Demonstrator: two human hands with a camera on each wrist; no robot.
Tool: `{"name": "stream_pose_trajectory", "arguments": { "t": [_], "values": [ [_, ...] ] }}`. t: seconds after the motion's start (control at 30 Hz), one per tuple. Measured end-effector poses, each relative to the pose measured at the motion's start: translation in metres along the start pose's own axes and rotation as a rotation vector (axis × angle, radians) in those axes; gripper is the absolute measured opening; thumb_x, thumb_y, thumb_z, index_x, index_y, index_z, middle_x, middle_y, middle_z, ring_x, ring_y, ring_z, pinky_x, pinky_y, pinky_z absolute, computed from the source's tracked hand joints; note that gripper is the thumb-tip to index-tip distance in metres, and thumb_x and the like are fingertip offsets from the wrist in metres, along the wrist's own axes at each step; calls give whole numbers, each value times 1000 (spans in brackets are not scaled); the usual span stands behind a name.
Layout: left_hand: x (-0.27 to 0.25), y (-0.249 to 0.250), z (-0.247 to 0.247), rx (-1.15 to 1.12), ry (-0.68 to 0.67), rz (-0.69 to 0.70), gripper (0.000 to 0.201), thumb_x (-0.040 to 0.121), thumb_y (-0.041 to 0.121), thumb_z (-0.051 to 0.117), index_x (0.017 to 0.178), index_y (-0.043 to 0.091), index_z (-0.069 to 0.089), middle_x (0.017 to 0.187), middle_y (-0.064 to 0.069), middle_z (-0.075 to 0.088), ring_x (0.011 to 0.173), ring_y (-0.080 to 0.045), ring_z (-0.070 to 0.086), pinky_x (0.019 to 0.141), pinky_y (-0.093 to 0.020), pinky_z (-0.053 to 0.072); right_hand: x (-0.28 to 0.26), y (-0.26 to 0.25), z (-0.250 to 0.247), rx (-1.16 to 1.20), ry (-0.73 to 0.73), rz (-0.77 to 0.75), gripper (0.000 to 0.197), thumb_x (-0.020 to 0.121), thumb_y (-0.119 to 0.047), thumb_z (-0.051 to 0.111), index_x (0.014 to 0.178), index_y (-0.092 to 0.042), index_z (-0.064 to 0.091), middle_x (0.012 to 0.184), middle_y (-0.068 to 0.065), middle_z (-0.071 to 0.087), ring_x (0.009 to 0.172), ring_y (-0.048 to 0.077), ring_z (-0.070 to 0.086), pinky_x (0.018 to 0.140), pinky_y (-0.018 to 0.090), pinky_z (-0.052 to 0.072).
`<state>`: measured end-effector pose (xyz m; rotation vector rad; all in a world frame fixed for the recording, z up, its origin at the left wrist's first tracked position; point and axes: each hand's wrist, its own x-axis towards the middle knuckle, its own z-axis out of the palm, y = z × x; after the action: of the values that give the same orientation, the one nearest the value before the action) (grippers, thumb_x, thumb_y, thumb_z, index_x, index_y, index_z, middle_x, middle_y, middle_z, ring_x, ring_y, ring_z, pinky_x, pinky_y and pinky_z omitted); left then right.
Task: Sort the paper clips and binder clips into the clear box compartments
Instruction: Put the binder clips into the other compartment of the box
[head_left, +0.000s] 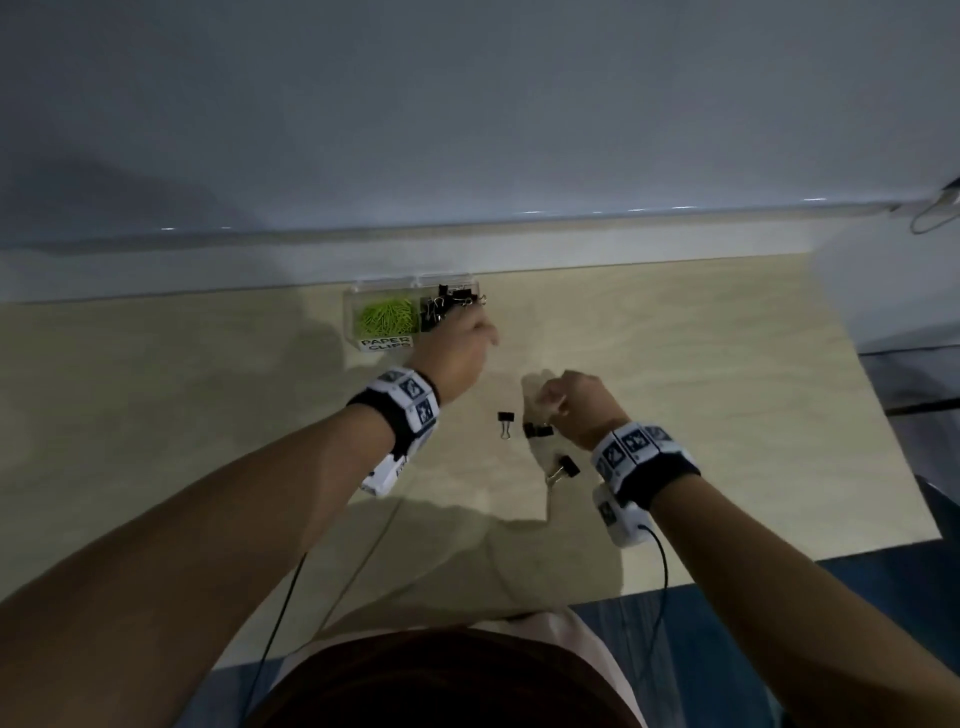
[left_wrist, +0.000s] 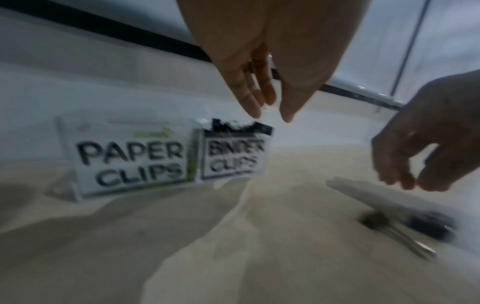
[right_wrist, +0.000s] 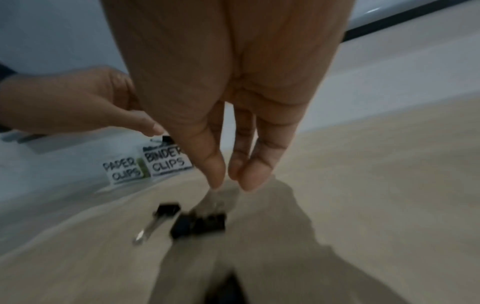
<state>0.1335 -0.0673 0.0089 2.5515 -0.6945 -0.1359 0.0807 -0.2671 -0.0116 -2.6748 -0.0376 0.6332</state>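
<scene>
Binder clips (head_left: 451, 307) are heaped past the rim of the box (head_left: 358, 317), in its right compartment; green paper clips (head_left: 387, 318) fill the left. Over that heap the left hand (head_left: 457, 348) is held, fingers straight, nothing gripped. Three clips (head_left: 504, 423) lie loose on the table (head_left: 727, 395). Above them the right hand (head_left: 576, 402) is poised, fingertips nearly closed, nothing seen held. Spillage from the overfull heap is judged the risk, if more are dropped on.

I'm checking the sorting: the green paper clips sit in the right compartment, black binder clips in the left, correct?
Swapped. In the head view the green paper clips fill the left compartment of the clear box; the black binder clips are in the right one.
</scene>
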Motion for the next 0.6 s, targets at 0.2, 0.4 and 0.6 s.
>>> {"name": "stream_pose_trajectory", "arguments": {
  "t": [0.2, 0.4, 0.6],
  "values": [
    [-27, 21, 54, 72, -519, 195, 44, 88, 2, 51, 129, 16, 54, 131, -4, 50, 115, -27, 43, 102, -35, 35, -23, 1, 21, 68, 37, -48, 14, 72, -6, 69, 86, -9, 71, 91, 18, 53, 74, 36, 58, 73, 38, 51],
    [-30, 10, 58, 105, -477, 126, 19, 93, 16, 50, 107, 9, 61, 112, -8, 55, 105, -29, 50, 88, -34, 36, -21, 7, 20, 110, 36, -30, 10, 70, -5, 68, 80, -7, 70, 83, 15, 55, 75, 34, 58, 67, 28, 44],
    [-32, 25, 58, -158, -273, -33, 21, 89, 11, 51, 106, 6, 63, 103, -10, 59, 91, -26, 57, 77, -27, 41, -45, 29, 5, 119, 51, -61, 10, 68, -7, 68, 77, -10, 68, 82, 9, 62, 74, 27, 61, 70, 39, 53]
  ]
}}
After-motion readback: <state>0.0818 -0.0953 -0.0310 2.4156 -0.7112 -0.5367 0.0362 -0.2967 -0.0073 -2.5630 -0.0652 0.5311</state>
